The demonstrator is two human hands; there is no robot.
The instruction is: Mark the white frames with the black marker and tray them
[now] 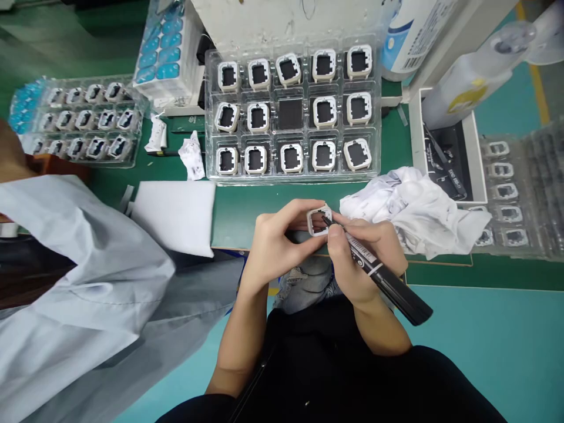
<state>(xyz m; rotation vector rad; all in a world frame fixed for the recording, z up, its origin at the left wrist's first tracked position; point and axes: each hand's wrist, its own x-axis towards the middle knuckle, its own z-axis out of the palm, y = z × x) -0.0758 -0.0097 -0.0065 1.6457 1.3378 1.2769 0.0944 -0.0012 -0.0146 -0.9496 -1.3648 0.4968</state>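
Observation:
My left hand (282,238) pinches a small white square frame (312,223), which looks like a watch case, near the table's front edge. In my right hand (359,252) is a black marker pen (394,291), its tip at the inner right edge of that frame. Beyond both hands lies a clear plastic tray (293,179) with similar white frames in its compartments. One compartment (291,113) in the tray's middle row holds no frame.
A crumpled white cloth (409,208) lies right of my hands, a white foam sheet (174,211) to the left. Farther right stands a white box (480,170) with a bottle (467,88) in it. A co-worker's grey sleeve (88,252) fills the left side, near another tray (127,158).

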